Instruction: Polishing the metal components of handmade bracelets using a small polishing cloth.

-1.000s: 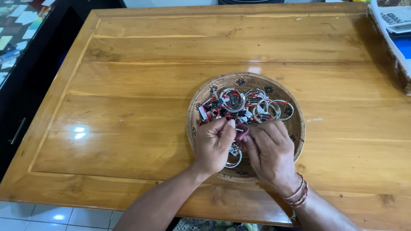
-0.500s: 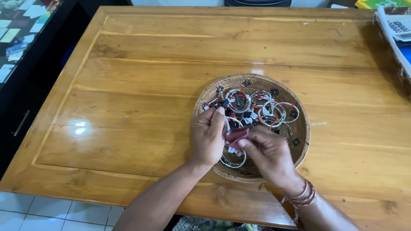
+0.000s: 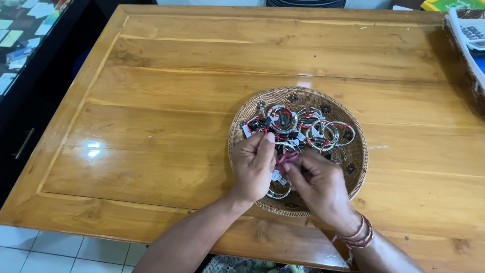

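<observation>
My left hand and right hand pinch one red-tagged bangle above the woven tray on the desk, mid-sorting.

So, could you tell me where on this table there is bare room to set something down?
The table is bare left of the woven tray, out to its left edge, and across the far strip behind the tray. A narrower patch lies right of the tray. It is crowded inside the tray, where the bracelets are piled and the left hand and right hand work.
</observation>
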